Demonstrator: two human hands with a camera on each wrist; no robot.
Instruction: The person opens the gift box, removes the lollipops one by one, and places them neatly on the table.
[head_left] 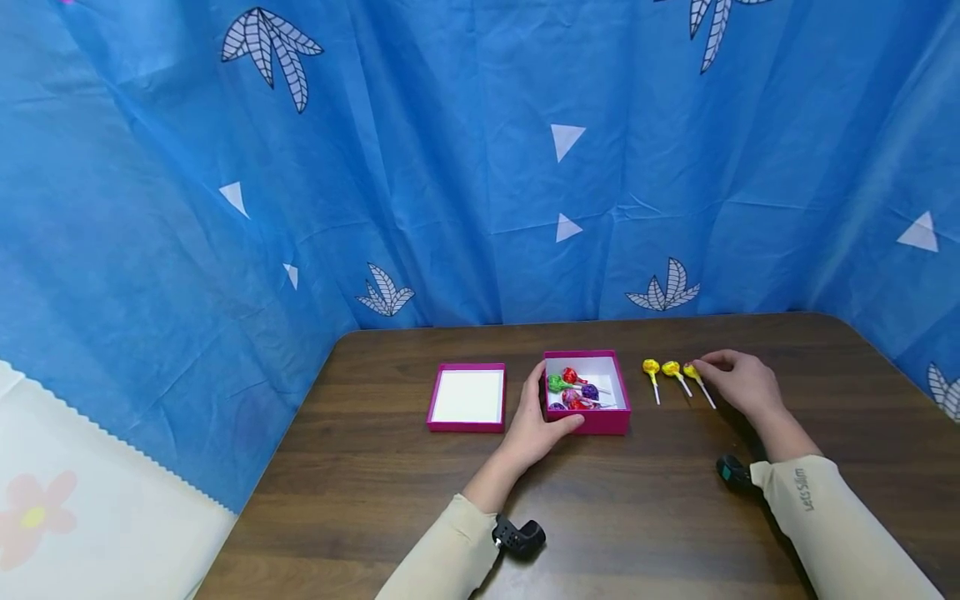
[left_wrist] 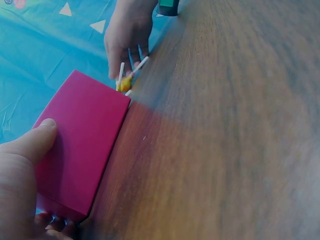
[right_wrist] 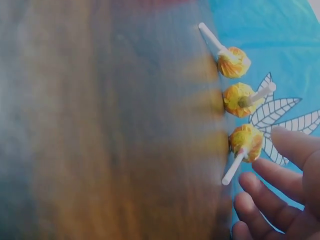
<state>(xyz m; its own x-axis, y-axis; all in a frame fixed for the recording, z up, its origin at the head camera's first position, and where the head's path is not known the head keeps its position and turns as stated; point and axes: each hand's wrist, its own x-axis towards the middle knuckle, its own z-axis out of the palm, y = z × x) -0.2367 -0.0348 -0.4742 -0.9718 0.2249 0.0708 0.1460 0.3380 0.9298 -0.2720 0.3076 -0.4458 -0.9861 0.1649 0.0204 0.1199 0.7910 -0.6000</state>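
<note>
My left hand [head_left: 534,429] grips a magenta box [head_left: 592,423] at its left front corner, thumb along the front wall and fingers at the side. Inside the box lie several lollipops [head_left: 570,400] in red, green, purple and pink wrappers. To its right, three yellow lollipops [head_left: 671,368] lie in a row with their sticks toward me. My right hand [head_left: 738,382] is at the rightmost yellow lollipop [right_wrist: 246,142]. In the right wrist view its thumb and fingers are spread, with the index fingertip [right_wrist: 260,167] right beside the wrapped head.
A magenta lid [head_left: 467,427] with a white inside lies left of the box on the brown wooden table [head_left: 360,492]. A blue patterned curtain [head_left: 480,167] hangs behind the table's far edge. Each wrist carries a small black camera [head_left: 521,537].
</note>
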